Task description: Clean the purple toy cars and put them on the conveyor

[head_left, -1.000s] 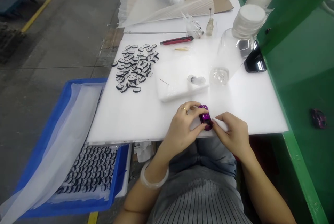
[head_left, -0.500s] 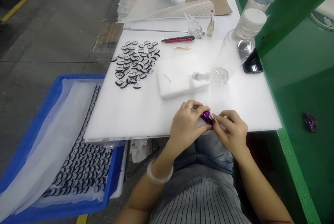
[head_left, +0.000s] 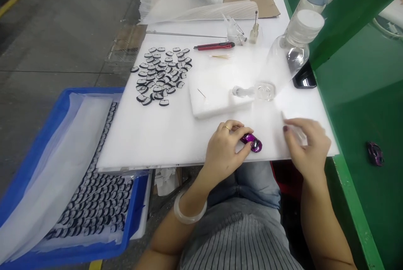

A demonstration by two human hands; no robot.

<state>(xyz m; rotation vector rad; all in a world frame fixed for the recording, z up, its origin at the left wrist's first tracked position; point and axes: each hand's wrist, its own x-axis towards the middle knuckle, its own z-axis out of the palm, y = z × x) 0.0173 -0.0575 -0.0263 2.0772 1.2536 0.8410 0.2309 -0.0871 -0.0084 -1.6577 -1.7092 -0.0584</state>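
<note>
White tabletop (head_left: 141, 140) | left hand (head_left: 223, 150) grips purple toy car (head_left: 255, 145) | foam block (head_left: 210, 89) just beyond | right hand (head_left: 307, 146) pinches white cloth (head_left: 299, 133)

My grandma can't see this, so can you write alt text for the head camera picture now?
A left hand holds a shiny purple toy car on a white table, while the right hand hovers beside it with something white. Farther back lie many small black-and-white pieces and a red cutter.
</note>
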